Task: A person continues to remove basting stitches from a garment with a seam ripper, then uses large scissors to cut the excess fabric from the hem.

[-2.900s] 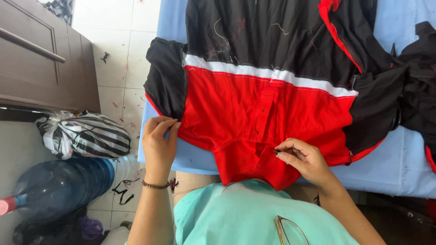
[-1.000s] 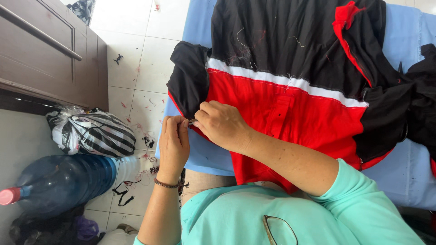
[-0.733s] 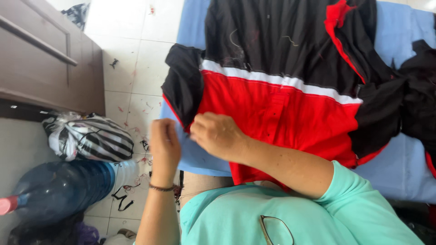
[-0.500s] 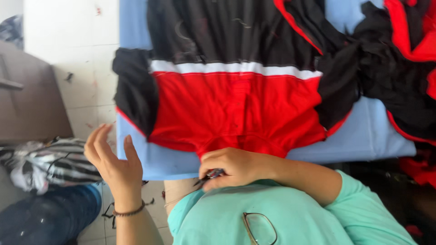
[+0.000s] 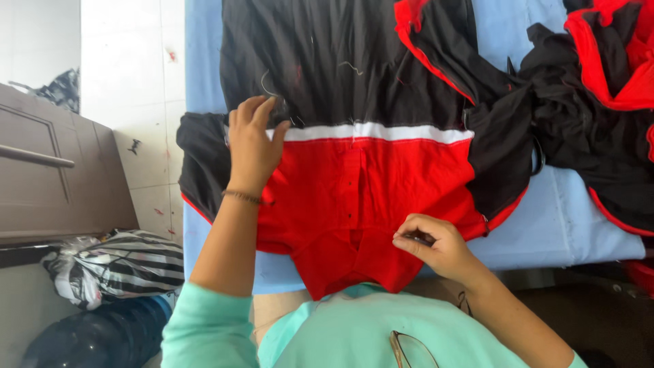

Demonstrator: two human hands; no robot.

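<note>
A red and black shirt with a white stripe lies spread flat on a table with a light blue cover. My left hand rests on the shirt's left chest, its fingertips on loose threads at the white stripe. My right hand is closed around a small dark tool, hardly visible, near the shirt's collar at the table's front edge. The collar hangs over the edge toward my teal top.
A heap of black and red garments lies at the right on the table. On the tiled floor to the left stand a brown cabinet, a black-and-white striped bag and a dark bundle.
My left hand, lifted open beside the table, has moved up onto the shirt at the stripe. My right hand shifted right along the front edge. The view has swung about.
</note>
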